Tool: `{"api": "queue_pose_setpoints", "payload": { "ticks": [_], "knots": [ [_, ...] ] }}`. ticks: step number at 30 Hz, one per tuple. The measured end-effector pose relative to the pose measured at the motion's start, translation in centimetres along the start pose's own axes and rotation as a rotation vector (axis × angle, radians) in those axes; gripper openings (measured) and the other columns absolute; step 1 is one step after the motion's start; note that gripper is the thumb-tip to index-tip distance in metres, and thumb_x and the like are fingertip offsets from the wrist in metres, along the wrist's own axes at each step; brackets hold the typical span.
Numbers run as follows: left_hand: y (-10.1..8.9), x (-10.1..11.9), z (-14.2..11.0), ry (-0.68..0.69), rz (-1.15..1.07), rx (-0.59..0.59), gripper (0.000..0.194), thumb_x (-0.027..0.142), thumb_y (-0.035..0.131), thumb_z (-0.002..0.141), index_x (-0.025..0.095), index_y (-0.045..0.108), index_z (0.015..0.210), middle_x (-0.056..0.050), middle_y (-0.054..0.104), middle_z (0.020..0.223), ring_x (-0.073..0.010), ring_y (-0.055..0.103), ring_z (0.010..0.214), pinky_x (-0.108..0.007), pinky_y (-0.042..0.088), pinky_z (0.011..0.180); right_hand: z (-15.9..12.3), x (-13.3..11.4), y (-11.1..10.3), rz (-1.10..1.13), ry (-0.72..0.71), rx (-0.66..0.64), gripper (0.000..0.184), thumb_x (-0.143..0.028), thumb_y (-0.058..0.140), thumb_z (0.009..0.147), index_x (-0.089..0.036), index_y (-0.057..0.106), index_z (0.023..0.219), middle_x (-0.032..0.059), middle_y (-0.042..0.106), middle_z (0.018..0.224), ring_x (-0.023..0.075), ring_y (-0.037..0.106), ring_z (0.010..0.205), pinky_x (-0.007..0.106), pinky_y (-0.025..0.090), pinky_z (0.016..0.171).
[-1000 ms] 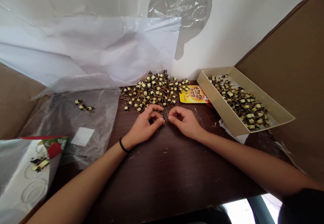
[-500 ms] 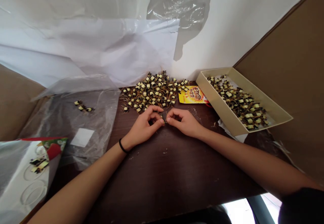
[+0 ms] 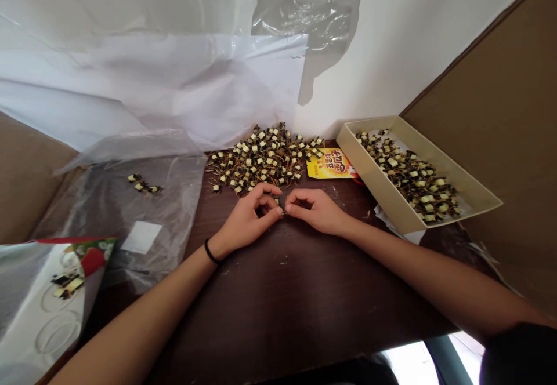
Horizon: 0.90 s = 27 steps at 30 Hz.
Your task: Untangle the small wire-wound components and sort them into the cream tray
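Observation:
At the middle of the table, my left hand [image 3: 256,214] pinches a small transformer-like coil [image 3: 277,202], yellow and black, mostly hidden by the fingers. My right hand [image 3: 317,210] meets it from the other side, thumb and forefinger pressed together at the coil's end. Whatever fine lead the right fingertips grip is too small to make out. Just behind both hands lies a heap of similar coils [image 3: 261,159], yellow-taped with black ends and thin copper-coloured wires.
On the right stands a cream box [image 3: 383,182] holding many coils. A yellow packet [image 3: 328,164] lies beside it. On the left, a clear plastic bag [image 3: 174,222] carries several coils, and more sit on a printed sheet [image 3: 93,263]. A white wall [image 3: 383,43] closes the back.
Almost nothing differs. Both hands stay at the same spot around the coil, with only a tiny shift of the fingers.

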<state>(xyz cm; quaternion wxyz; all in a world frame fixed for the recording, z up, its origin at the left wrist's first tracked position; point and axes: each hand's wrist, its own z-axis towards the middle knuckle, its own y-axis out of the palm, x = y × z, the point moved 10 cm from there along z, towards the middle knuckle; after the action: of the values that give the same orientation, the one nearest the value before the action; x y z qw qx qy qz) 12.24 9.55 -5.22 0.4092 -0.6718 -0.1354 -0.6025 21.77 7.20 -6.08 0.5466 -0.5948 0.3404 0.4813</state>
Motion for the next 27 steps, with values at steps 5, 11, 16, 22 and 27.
{"api": "queue_pose_setpoints", "payload": {
  "ticks": [5,11,16,22,27],
  "knots": [
    [-0.2,0.0,0.0,-0.018,-0.014,0.025,0.034,0.025,0.060,0.081,0.016,0.048,0.111,0.001,0.061,0.076,-0.0107,0.055,0.069,-0.025,0.044,0.068,0.0,0.1,-0.3,-0.009,-0.001,0.062,0.018,-0.029,0.054,0.083,-0.016,0.060,0.072,-0.0009,0.060,0.069,0.0103,0.048,0.063,0.024,0.039,0.062],
    [-0.3,-0.4,0.1,-0.050,-0.016,0.055,0.029,0.023,0.058,0.081,0.017,0.050,0.108,0.002,0.061,0.075,-0.0116,0.057,0.070,-0.026,0.044,0.070,-0.2,0.2,-0.6,-0.027,0.003,0.149,0.017,-0.027,0.056,0.082,-0.016,0.060,0.070,-0.0006,0.061,0.067,0.0108,0.051,0.063,0.024,0.040,0.061],
    [-0.1,-0.1,0.1,-0.026,-0.074,0.024,0.027,0.025,0.058,0.083,0.016,0.049,0.106,0.001,0.061,0.074,-0.0117,0.057,0.071,-0.027,0.044,0.071,-0.1,0.0,-0.7,0.003,-0.016,0.128,0.018,-0.027,0.055,0.082,-0.016,0.059,0.069,-0.0013,0.058,0.063,0.0103,0.050,0.060,0.023,0.040,0.059],
    [0.4,-0.2,0.1,-0.052,-0.161,-0.025,0.025,0.026,0.060,0.081,0.017,0.045,0.099,0.003,0.057,0.071,-0.0103,0.054,0.067,-0.025,0.043,0.066,-0.2,-0.4,-0.7,-0.037,-0.050,0.137,0.017,-0.026,0.054,0.082,-0.016,0.059,0.069,-0.0009,0.058,0.065,0.0109,0.051,0.061,0.024,0.040,0.060],
    [0.8,-0.3,0.0,-0.080,-0.172,-0.042,0.023,0.024,0.061,0.079,0.018,0.043,0.092,0.004,0.056,0.068,-0.0093,0.053,0.064,-0.024,0.043,0.064,-0.3,-0.9,-0.6,-0.094,-0.084,0.144,0.016,-0.023,0.054,0.082,-0.017,0.059,0.069,-0.0003,0.060,0.066,0.0114,0.053,0.063,0.024,0.040,0.061]
  ]
}}
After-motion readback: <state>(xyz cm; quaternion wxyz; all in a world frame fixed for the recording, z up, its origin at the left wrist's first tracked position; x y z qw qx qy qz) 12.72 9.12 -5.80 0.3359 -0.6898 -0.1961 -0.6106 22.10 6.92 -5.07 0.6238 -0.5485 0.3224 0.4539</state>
